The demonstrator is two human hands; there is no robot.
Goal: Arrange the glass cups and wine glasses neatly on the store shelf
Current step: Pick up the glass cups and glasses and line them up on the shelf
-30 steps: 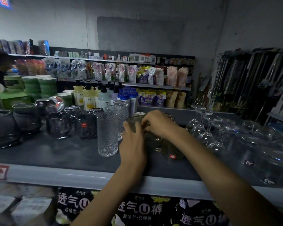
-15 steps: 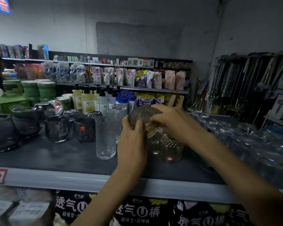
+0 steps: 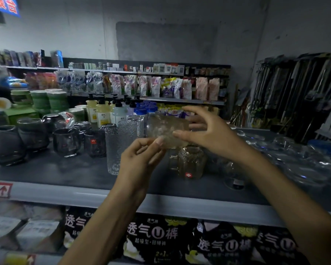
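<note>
Now your left hand [image 3: 137, 161] pinches the lower edge of a textured glass cup [image 3: 164, 129], tipped on its side just above the red-labelled mug [image 3: 191, 161] on the shelf [image 3: 65, 173]; your right hand [image 3: 216, 134] grips its other end, fingers curled round.

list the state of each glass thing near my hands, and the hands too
clear textured glass cup, in the air above the grey shelf, tipped sideways
left hand, pinches the cup's lower edge
right hand, grips the cup's right end
tall clear textured tumbler, upright on the shelf
clear glass mug with red label, upright on the shelf
clear wine glasses, too blurred to tell
</note>
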